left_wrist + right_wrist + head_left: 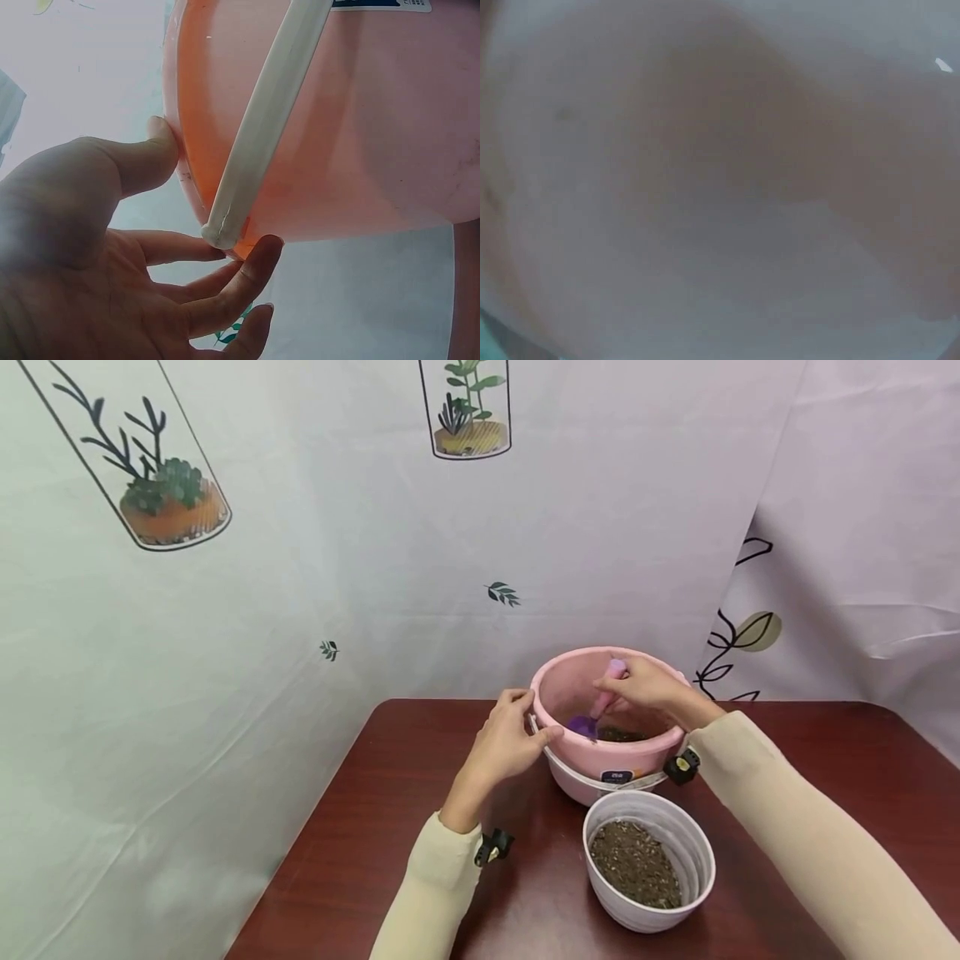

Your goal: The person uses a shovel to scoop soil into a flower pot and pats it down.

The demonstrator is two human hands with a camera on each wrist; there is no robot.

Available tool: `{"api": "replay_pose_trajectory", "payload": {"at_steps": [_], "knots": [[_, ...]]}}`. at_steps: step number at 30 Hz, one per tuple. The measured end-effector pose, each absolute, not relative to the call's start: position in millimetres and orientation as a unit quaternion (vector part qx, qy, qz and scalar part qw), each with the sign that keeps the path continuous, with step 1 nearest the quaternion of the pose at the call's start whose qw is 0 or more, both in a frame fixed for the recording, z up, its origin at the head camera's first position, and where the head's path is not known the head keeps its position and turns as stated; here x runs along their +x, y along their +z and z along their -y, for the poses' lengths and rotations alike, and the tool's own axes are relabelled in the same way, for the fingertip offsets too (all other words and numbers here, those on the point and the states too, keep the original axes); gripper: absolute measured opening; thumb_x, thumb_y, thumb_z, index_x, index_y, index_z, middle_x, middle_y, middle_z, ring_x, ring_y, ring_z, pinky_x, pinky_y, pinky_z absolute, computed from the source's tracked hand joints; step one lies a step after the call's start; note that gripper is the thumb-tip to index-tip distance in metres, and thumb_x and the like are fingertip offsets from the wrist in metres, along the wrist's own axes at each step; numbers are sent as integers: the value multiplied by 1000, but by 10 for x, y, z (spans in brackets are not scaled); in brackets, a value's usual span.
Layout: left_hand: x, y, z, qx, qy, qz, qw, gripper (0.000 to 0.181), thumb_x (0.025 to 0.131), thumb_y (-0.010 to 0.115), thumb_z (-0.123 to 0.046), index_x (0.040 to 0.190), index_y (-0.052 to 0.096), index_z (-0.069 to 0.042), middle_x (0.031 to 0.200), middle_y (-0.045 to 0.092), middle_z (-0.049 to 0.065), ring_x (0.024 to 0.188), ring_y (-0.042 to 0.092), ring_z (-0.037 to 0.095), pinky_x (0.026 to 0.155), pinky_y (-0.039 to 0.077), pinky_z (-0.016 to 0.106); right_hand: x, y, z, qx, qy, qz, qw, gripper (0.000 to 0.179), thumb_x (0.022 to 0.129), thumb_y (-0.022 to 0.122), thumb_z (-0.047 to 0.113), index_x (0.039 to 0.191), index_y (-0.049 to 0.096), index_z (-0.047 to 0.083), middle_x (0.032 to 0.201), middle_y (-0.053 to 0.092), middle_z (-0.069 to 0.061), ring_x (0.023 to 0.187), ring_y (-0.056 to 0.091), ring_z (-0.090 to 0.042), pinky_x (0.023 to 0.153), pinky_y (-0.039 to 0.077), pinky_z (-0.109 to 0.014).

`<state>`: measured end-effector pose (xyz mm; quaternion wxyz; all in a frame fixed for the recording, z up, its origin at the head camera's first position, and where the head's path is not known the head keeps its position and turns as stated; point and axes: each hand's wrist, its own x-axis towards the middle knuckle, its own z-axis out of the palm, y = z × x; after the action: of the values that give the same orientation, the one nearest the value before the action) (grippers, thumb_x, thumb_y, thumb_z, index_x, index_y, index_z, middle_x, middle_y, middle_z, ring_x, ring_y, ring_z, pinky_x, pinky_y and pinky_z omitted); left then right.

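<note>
A pink bucket [615, 756] stands at the back of the table with dark soil [622, 735] at its bottom. My left hand [510, 735] grips its left rim, the thumb on the near side and the fingers beside the end of the white handle [262, 127]. Inside the bucket, my right hand [648, 685] holds a small trowel by its pink handle [609, 692]. The trowel's purple blade [582, 726] points down close to the soil. Blur fills the right wrist view.
In front of the bucket stands a white pot [697, 852] partly filled with brown soil [636, 864]. Both rest on a dark red-brown table [405, 777]. A printed white cloth [405, 568] hangs behind the table.
</note>
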<state>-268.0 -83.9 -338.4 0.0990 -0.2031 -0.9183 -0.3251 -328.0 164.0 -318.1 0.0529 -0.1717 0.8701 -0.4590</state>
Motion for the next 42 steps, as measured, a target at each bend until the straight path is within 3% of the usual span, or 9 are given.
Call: {"api": "replay_pose_trajectory", "payload": {"at_steps": [4,6,9,11,13,16,25,33,42], "knots": [[-2670,-3372,835,-195,-322,922,94,68,88,74,-37,144,51,-4,142,48,9,110,57,22,83,50,43,-3286,-3190,-1654,-183,-487,-851,72,39,98,58,6,128,43,-14,84,72,-24,83,72,-31,71,57,-34],[-2667,-3365,829,-191,-320,923,92,68,88,74,-38,144,51,-5,143,48,9,113,56,23,85,50,45,-3290,-3192,-1658,-173,-496,-847,82,38,98,58,8,123,47,-19,85,73,-23,84,72,-31,72,57,-34],[-2667,-3360,822,-186,-313,927,93,69,88,74,-39,144,51,-6,143,48,8,117,56,24,86,50,47,-3290,-3185,-1666,-164,-510,-840,85,45,99,57,9,134,43,-15,86,72,-24,85,72,-33,76,58,-40],[-2667,-3364,823,-183,-307,929,94,69,88,74,-40,144,52,-7,143,48,7,117,57,23,86,50,46,-3292,-3179,-1669,-147,-511,-843,80,40,100,58,15,124,54,-17,84,73,-21,85,73,-29,78,57,-37],[-2665,-3364,817,-183,-303,930,94,69,88,73,-41,144,52,-8,143,48,6,115,57,22,86,50,46,-3283,-3171,-1687,-137,-528,-834,78,37,100,57,17,120,57,-15,84,73,-21,84,73,-29,79,57,-39],[-2657,-3363,808,-181,-304,931,93,69,88,73,-42,144,52,-8,143,48,6,115,57,22,86,50,46,-3258,-3152,-1721,-120,-551,-822,78,33,100,58,18,98,62,-14,82,74,-19,82,73,-25,79,57,-37],[-2648,-3376,830,-187,-316,926,86,67,89,72,-39,145,51,-8,143,47,7,117,56,25,86,49,49,-3147,-3005,-1806,-109,-589,-794,102,39,100,57,18,103,64,-20,86,73,-22,81,73,-25,80,57,-38],[-2662,-3387,855,-188,-319,925,86,68,89,72,-40,146,50,-8,144,47,8,120,55,26,88,49,51,-3130,-2982,-1854,-82,-654,-745,101,21,101,56,13,98,56,-8,85,73,-21,81,74,-27,81,57,-37],[-2661,-3374,846,-195,-329,920,86,69,89,72,-42,146,50,-9,143,47,9,121,55,27,91,48,51,-3041,-2930,-2013,-78,-665,-739,72,25,102,57,18,96,62,-7,84,74,-18,86,74,-22,81,56,-32]]}}
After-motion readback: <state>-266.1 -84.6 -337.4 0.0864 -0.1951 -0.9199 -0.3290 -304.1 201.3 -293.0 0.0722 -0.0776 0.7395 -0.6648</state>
